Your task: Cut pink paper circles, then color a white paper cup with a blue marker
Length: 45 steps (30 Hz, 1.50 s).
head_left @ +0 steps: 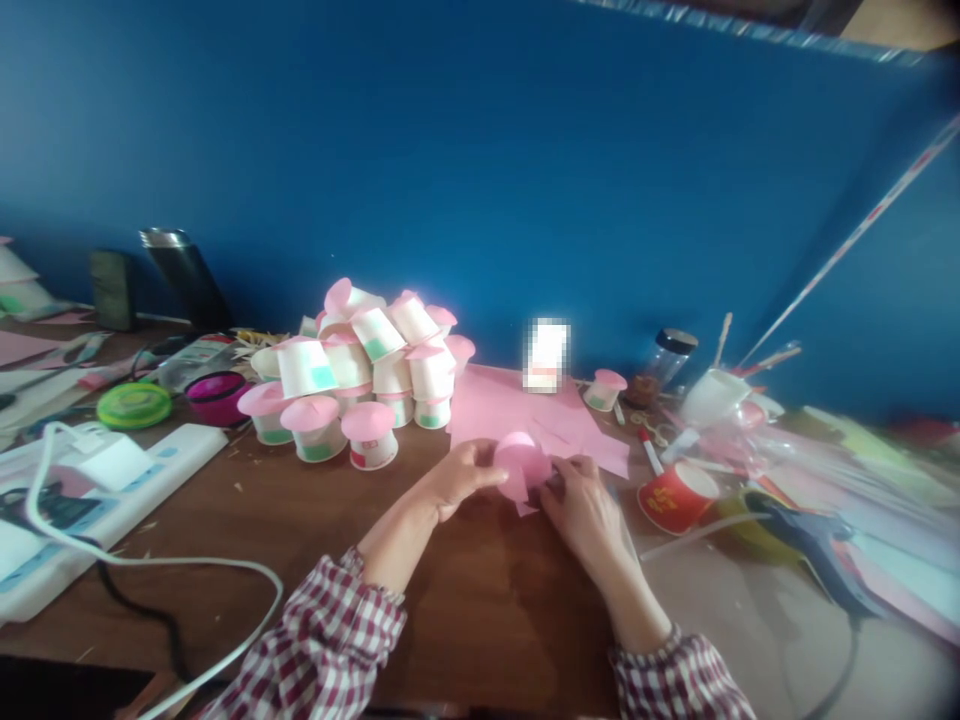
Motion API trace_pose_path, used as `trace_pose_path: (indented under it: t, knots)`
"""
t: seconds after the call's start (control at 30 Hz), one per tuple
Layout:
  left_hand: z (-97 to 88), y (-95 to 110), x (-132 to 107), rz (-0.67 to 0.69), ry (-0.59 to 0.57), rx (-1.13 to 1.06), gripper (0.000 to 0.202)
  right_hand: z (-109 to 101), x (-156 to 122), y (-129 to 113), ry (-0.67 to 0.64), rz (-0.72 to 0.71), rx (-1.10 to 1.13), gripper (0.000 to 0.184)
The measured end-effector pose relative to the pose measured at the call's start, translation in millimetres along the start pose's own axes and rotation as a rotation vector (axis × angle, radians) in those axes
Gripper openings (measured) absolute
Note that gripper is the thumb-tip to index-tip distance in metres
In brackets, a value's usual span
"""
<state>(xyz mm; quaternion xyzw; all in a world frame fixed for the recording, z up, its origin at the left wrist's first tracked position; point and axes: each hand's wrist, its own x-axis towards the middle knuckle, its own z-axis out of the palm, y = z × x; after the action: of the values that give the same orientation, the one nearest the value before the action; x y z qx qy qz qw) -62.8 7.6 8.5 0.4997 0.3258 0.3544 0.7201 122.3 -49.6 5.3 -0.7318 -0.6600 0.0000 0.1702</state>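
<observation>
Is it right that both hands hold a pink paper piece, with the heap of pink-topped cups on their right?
No. The left hand and right hand do hold the pink paper piece, but the head view shows the heap of pink-topped cups on their left, not their right.

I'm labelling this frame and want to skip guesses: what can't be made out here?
1. Head view: lower edges of the pink paper piece, covered by the left hand and right hand.
2. Head view: print on the upright card, pixelated.
3. Head view: clutter right of the red paper cup, blurred.
4. Head view: rear cups of the cup pile, hidden by front ones.
</observation>
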Motion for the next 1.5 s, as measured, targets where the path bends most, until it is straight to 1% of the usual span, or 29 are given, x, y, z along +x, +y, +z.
trace_pose_path:
  t: [0.1, 0.2, 0.27, 0.37, 0.5, 0.6, 0.67, 0.73, 0.77, 0.83, 0.9, 1.0, 1.07, 1.13, 1.2, 1.27, 1.33, 1.37, 1.4, 1.43, 1.5]
  knots:
    - [0.4, 0.0, -0.8, -0.036, -0.013, -0.031, 0.023, 0.1, -0.8, 0.8, -0.010, -0.017, 0.047, 0.030]
    - [-0.4, -2.0, 0.7, -0.017, 0.044, -0.007, 0.016, -0.8, -0.7, 2.1, 0.005, -0.048, 0.043, 0.026]
    - [-0.8, -2.9, 2.2, -0.020, 0.108, 0.017, 0.017, -1.4, -0.6, 2.8, 0.001, -0.055, 0.041, 0.026]
    - [-0.4, -2.8, 3.7, -0.051, 0.180, 0.012, 0.022, -0.1, 0.4, 3.7, -0.044, -0.052, 0.083, 0.026]
    - [0.0, -2.1, 4.8, -0.036, 0.214, -0.026, 0.023, 6.5, 3.3, 6.3, -0.087, -0.076, 0.164, 0.022]
    - [-1.2, -2.6, 5.6, -0.019, 0.204, -0.038, 0.024, 10.7, 6.0, 8.3, -0.016, -0.033, 0.329, 0.026]
    - [-2.1, -3.0, 5.9, -0.017, 0.204, -0.036, 0.026, 11.3, 7.7, 8.7, 0.046, 0.015, 0.461, 0.034]
    - [-2.6, -3.6, 6.1, -0.032, 0.200, -0.020, 0.029, 10.6, 9.0, 7.9, 0.063, 0.017, 0.587, 0.042]
    - [-2.6, -4.0, 6.1, -0.042, 0.200, -0.006, 0.031, 10.2, 9.4, 7.3, 0.051, -0.007, 0.652, 0.042]
    - [-2.3, -5.2, 6.0, -0.062, 0.193, 0.032, 0.032, 10.5, 9.6, 6.2, 0.029, -0.052, 0.784, 0.037]
    - [-2.2, -6.8, 6.2, -0.064, 0.187, 0.055, 0.032, 12.4, 9.4, 6.0, 0.007, -0.059, 0.860, 0.032]
    - [-3.5, -9.7, 7.7, -0.022, 0.193, 0.063, 0.030, 16.4, 9.4, 7.6, -0.012, -0.025, 0.868, 0.028]
    - [-5.7, -11.9, 9.4, -0.001, 0.220, 0.094, 0.030, 17.9, 10.1, 8.2, -0.010, -0.026, 0.862, 0.027]
    - [-8.3, -14.3, 11.3, 0.027, 0.261, 0.193, 0.030, 17.8, 10.5, 7.1, 0.002, -0.033, 0.837, 0.025]
    - [-10.4, -16.7, 12.8, 0.109, 0.331, 0.357, 0.033, 15.8, 9.1, 3.6, 0.016, -0.040, 0.780, 0.021]
    - [-11.1, -18.9, 13.8, 0.230, 0.447, 0.555, 0.043, 10.9, 4.1, -2.6, 0.040, -0.050, 0.689, 0.018]
    - [-10.4, -21.6, 14.5, 0.318, 0.573, 0.742, 0.049, 0.7, -4.9, -10.9, 0.023, -0.113, 0.635, 0.019]
    - [-9.9, -23.3, 14.8, 0.358, 0.616, 0.840, 0.047, -7.2, -10.2, -15.1, 0.036, -0.142, 0.621, 0.020]
    - [-9.2, -25.2, 15.1, 0.379, 0.626, 0.938, 0.044, -17.4, -15.2, -18.6, 0.035, -0.162, 0.611, 0.023]
    - [-8.5, -27.1, 15.4, 0.402, 0.637, 1.014, 0.042, -29.8, -19.1, -20.8, 0.002, -0.181, 0.611, 0.027]
    - [-6.8, -30.5, 15.8, 0.425, 0.600, 1.114, 0.041, -59.7, -19.7, -16.9, -0.008, -0.208, 0.619, 0.027]
